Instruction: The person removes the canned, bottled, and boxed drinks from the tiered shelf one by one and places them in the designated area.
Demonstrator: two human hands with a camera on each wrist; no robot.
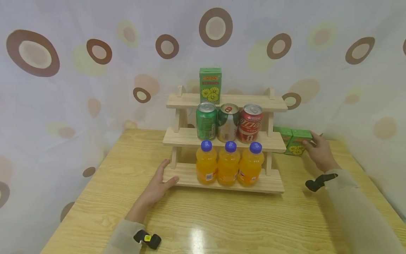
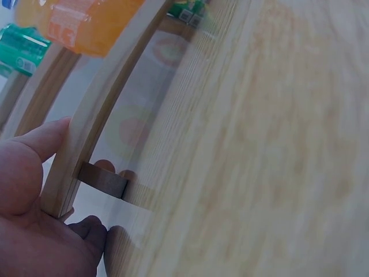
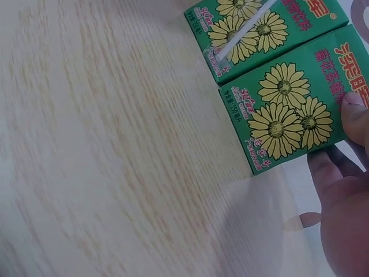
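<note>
A three-tier wooden display rack (image 1: 187, 180) stands on the table. My left hand (image 1: 157, 185) grips the left end of its bottom board, thumb on top and fingers around the end; the left wrist view shows the thumb against the board (image 2: 86, 138). To the right of the rack, my right hand (image 1: 320, 151) pinches a green chrysanthemum tea carton (image 1: 299, 143) between thumb and fingers. That carton (image 3: 291, 109) stands beside a second green carton (image 3: 253, 29) with a straw on its front, partly hidden behind the rack in the head view.
One green carton (image 1: 210, 86) stands on the top tier. The middle tier holds a green can (image 1: 207, 121), a green-and-silver can (image 1: 228, 123) and a red can (image 1: 250, 123). Three orange drink bottles (image 1: 229, 165) line the bottom tier. A patterned curtain (image 1: 111, 81) hangs behind the table (image 1: 203, 215).
</note>
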